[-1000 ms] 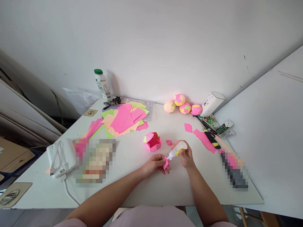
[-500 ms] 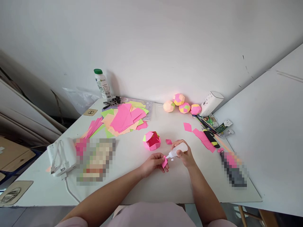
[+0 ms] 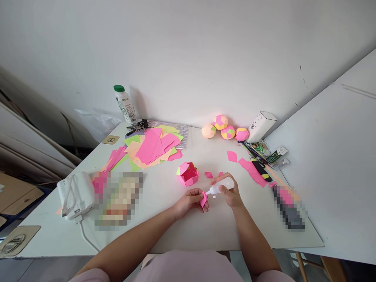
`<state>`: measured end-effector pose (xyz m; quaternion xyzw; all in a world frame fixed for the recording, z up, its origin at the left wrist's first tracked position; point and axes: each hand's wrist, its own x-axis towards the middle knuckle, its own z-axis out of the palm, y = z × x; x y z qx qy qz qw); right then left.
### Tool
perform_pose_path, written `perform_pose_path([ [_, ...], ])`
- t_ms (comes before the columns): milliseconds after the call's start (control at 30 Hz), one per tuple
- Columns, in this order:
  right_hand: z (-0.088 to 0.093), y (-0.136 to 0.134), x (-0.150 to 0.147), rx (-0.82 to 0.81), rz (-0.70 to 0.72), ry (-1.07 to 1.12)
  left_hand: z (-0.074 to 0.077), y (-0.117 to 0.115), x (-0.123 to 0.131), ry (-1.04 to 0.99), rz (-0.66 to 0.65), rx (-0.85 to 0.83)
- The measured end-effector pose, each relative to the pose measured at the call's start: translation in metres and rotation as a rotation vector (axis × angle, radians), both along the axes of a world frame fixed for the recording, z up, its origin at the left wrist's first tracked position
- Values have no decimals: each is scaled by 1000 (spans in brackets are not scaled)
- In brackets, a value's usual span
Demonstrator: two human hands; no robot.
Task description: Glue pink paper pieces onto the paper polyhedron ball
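Note:
My left hand [image 3: 192, 200] pinches a small folded pink paper piece [image 3: 203, 199] between thumb and fingers. In my right hand [image 3: 231, 192] is a white glue bottle [image 3: 221, 185], tilted so its nozzle points down-left at the paper piece. The nozzle tip meets the paper's upper edge; whether glue comes out is too small to see. Just beyond my left hand sits a pink paper ball [image 3: 187, 174] with some green, its front open to a hollow inside. A small pink paper diamond [image 3: 208, 174] lies beside it, and another is partly hidden behind my right hand.
Several finished paper balls [image 3: 220, 122] stand against the wall. At back left is a pile of coloured paper sheets [image 3: 151, 147] near a green-capped bottle [image 3: 125, 104]. A white power bank [image 3: 76, 194] lies left; a black-and-yellow cutter [image 3: 261, 170] lies right, by pink strips.
Both hands keep nearly the same pose, with the nozzle still at the pink paper. The whole view has shifted slightly, and more of a pink piece shows behind my right hand.

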<state>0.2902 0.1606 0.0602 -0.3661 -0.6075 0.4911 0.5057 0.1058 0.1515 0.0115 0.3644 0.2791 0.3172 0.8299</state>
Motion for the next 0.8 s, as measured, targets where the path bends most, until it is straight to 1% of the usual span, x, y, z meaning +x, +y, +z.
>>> perform_pose_path([
  [167,1,-1,-1,3,34,4,3,0,-1,11,3,-4],
  [467,-1,-2,-3,21,12,-11,2,0,-1,13,-4,-5],
  [800,-2,-2,0,20,75,18,1,-1,0,21,-21,22],
])
